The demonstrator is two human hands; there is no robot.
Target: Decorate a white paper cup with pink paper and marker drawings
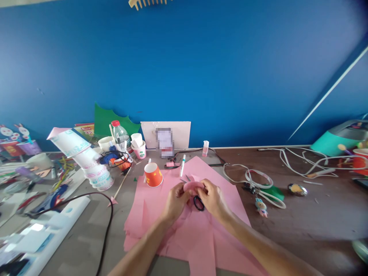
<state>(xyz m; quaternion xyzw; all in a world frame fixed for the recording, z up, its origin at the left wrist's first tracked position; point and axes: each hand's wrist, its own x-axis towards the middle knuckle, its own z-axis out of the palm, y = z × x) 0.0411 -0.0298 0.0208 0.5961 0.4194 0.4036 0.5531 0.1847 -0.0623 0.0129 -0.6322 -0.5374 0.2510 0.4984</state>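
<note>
A small pink paper piece (193,186) is spanning the gap between my hands above the desk (276,230), its long axis running left to right and its far edge curving. I am pinching its left end in the fingers of my left hand (175,199) and its right end in the fingers of my right hand (212,195); neither hand is sitting clearly nearer to it. Just below, black-handled scissors (195,202) are pointing their blades away from me, though I cannot tell whether my fingers are touching the handle. Broad pink sheets (201,245) are lying beneath it all, a white marker (182,165) resting near their far edge.

To the left, a red paper cup (154,176) is standing on the sheets, apparently mouth down, its inside hidden. Beyond it, a pink-and-white cup (140,152) is holding something white, close to a red-capped clear bottle (120,134). Farther left, a stack of paper cups (99,178) is leaning away from me and to the left, each nesting in the next. Off to the right, past a loop of white cable (271,182), another red cup (360,159) is standing partly out of view.
</note>
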